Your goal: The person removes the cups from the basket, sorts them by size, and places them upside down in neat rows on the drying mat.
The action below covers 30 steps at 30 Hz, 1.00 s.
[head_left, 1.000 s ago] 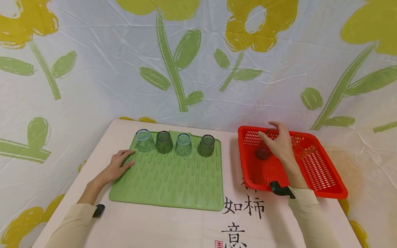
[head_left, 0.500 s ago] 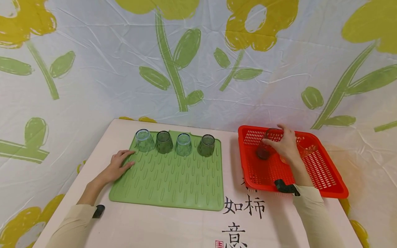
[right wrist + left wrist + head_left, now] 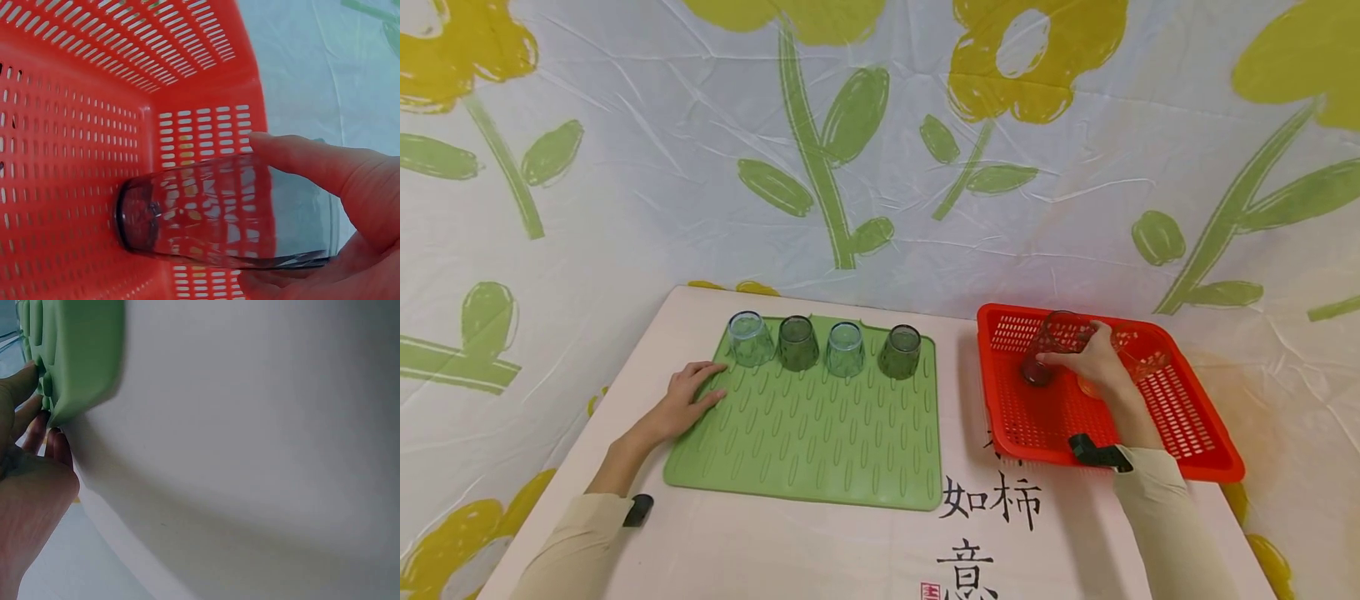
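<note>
In the red basket [image 3: 989, 392] at the right, my right hand [image 3: 1096, 360] grips a tall, dark smoky drinking glass [image 3: 200, 215]. Its thumb lies along one side of the glass and its fingers are on the other, near the mouth; the dark base is toward the basket floor. My left hand [image 3: 687, 398] rests on the left edge of a green ridged drying mat [image 3: 820, 450], fingers loosely extended. Along the mat's back edge several glasses stand upside down, among them a bluish one [image 3: 751, 340] and a dark grey one [image 3: 900, 353].
Another clear glass [image 3: 1142, 360] lies in the basket right of my hand, partly hidden. A pale cloth with black characters [image 3: 991, 500] covers the table. Behind it hangs a flower-printed curtain [image 3: 700, 208].
My right hand has moved slightly right and down, closing round the dark glass in the basket. My left hand stays on the mat's edge.
</note>
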Tool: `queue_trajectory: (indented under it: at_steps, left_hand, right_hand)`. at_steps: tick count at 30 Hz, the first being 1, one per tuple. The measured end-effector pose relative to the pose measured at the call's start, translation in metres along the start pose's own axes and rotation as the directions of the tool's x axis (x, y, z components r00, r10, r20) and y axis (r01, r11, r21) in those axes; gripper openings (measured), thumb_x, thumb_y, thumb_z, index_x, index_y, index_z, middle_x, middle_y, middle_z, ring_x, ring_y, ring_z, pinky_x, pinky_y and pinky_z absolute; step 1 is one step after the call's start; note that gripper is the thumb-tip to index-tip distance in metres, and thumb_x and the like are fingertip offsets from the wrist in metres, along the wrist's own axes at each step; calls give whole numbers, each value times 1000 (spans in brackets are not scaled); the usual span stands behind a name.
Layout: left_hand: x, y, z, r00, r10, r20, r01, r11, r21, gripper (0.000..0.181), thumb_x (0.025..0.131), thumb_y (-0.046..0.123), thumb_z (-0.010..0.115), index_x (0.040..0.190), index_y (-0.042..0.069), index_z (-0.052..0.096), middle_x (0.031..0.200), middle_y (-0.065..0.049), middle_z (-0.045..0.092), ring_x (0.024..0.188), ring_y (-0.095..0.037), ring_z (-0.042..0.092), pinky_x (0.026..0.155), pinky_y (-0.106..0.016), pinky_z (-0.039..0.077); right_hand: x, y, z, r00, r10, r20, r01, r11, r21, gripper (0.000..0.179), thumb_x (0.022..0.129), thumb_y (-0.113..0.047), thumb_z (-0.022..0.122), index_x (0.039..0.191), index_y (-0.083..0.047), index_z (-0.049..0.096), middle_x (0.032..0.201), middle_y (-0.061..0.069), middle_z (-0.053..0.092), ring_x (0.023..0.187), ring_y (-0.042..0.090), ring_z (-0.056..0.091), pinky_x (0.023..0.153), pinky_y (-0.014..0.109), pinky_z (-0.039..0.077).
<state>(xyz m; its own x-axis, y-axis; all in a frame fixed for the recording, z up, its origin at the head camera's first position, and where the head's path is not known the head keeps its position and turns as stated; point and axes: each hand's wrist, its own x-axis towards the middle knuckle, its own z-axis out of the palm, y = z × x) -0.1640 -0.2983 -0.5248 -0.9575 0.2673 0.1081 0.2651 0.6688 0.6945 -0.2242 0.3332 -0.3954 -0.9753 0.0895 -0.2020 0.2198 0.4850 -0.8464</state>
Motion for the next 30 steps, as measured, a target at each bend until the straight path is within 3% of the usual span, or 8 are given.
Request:
queue_trajectory:
  at_steps: [4,10,14,17,23,30]
  left_hand:
    - [-1,0,0,1000,5,-6,-5,1000,-1,45,103,7,62,143,-9,48,141,-36,39,127,-53,30,94,-64,30]
    - [-1,0,0,1000,-1,-6,1,1000,-15,46,104,8,61,144,-9,48,142,-36,38,127,-54,29,95,-66,30]
    - [-1,-2,2,1000,7,-8,-7,1000,-8,46,104,8,60,144,-10,47,142,-36,38,128,-54,29,95,-65,30]
    - [-1,-4,2,1000,12,-13,-13,1000,-4,45,104,8,60,144,-9,47,141,-36,38,127,-53,29,94,-64,29]
    - [-1,-2,2,1000,19,-20,-19,1000,-13,44,104,6,61,143,-10,48,141,-36,39,127,-54,30,94,-63,29]
    - [-1,1,0,1000,13,-3,-13,1000,-14,45,104,6,60,144,-11,47,142,-38,38,130,-55,28,97,-65,27]
  right_hand:
    - [1,1,-1,1000,5,5,-6,999,31,99,91,-8,78,154,9,3,157,31,28,135,40,39,108,34,45]
    - [1,7,-7,1000,24,-8,-24,998,-58,108,87,-27,85,158,8,11,158,32,28,138,44,34,115,56,34]
    - [4,11,-6,999,31,-13,-31,999,26,97,83,-32,89,154,-3,29,144,11,53,123,22,54,104,33,49]
    - [3,10,-4,1000,-9,-4,9,997,77,91,83,-32,89,152,-7,35,133,0,58,111,9,58,93,21,51]
    - [-8,-1,1,999,-34,-15,36,989,141,91,89,-39,82,160,-16,29,142,5,49,120,15,47,108,40,43]
    - [-17,-8,5,998,-48,-36,57,936,348,87,94,-30,78,161,-23,24,134,-9,48,125,14,44,95,21,43]
